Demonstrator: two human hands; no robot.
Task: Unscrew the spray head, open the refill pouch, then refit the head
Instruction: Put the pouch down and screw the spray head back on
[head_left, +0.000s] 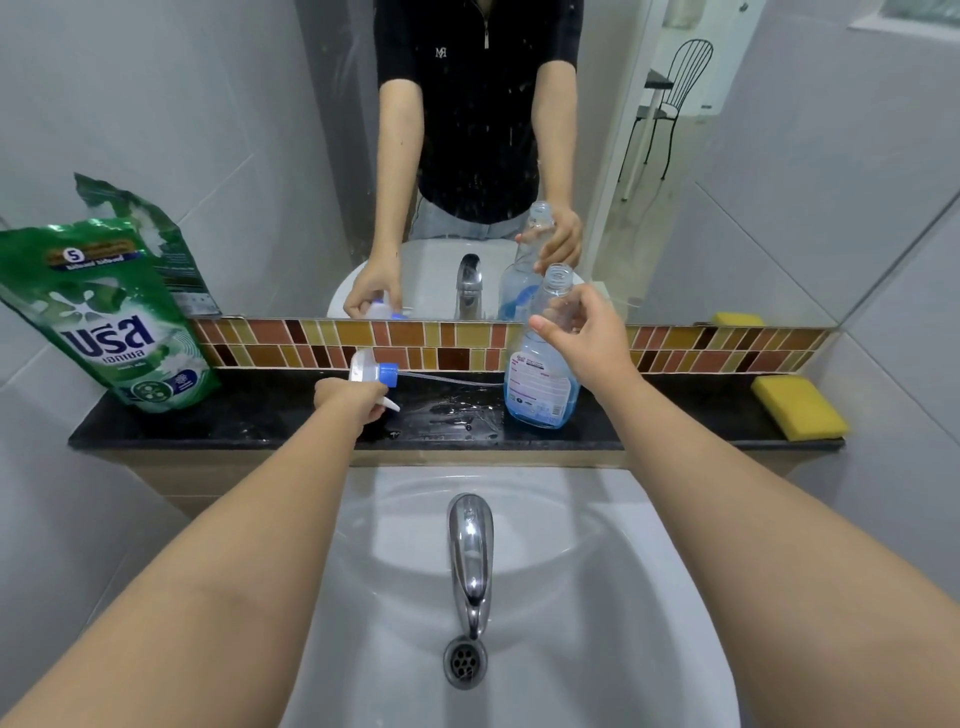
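Note:
A clear spray bottle (540, 384) with blue liquid low inside stands upright on the black ledge (260, 423), its threaded neck bare. My right hand (582, 332) grips the bottle just below the neck. The white and blue spray head (375, 375) is off the bottle and lies on its side on the ledge, its thin dip tube trailing right toward the bottle. My left hand (350, 402) holds the head by its trigger. A green refill pouch (111, 317) stands upright at the ledge's left end, leaning against the mirror.
A yellow sponge (800, 413) lies at the ledge's right end. Water drops wet the ledge between head and bottle. Below is a white sink (571, 597) with a chrome tap (470, 561) and drain. A mirror and tile strip back the ledge.

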